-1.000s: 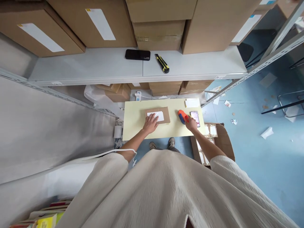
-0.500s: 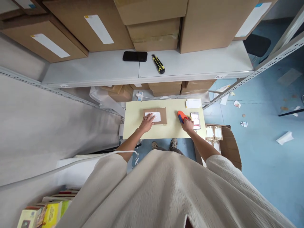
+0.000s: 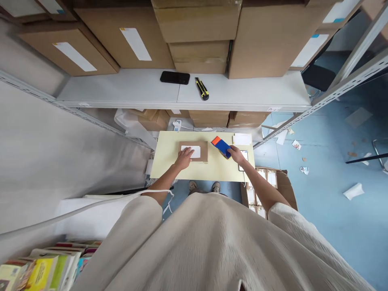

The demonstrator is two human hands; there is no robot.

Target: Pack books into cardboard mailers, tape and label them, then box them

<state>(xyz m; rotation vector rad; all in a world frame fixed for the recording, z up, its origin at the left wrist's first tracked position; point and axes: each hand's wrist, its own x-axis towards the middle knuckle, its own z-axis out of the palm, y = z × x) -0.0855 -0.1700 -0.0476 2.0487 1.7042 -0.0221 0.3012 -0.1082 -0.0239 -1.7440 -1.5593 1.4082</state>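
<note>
A small flat cardboard box (image 3: 194, 158) with a white label (image 3: 196, 152) lies on the pale yellow table (image 3: 165, 161). My left hand (image 3: 183, 158) rests on the label's left part, fingers stretched out over it. My right hand (image 3: 236, 154) is wrapped round one end of an orange and blue tape dispenser (image 3: 222, 146), raised to the right of the box. A phone (image 3: 243, 155) with a lit screen lies beside my right hand, partly covered by it. White label sheets (image 3: 242, 139) sit at the table's far right corner.
Above the table's far side runs a grey shelf (image 3: 121, 91) with large cardboard boxes, a black phone (image 3: 175, 77) and a yellow-black utility knife (image 3: 202, 89). An open carton (image 3: 286, 188) of labelled packs stands at right. Books (image 3: 42, 270) are stacked lower left.
My right hand has moved left with the tape dispenser, turning its blue side into view, and uncovered more of the lit phone. My left hand stays on the box. The camera view has shifted.
</note>
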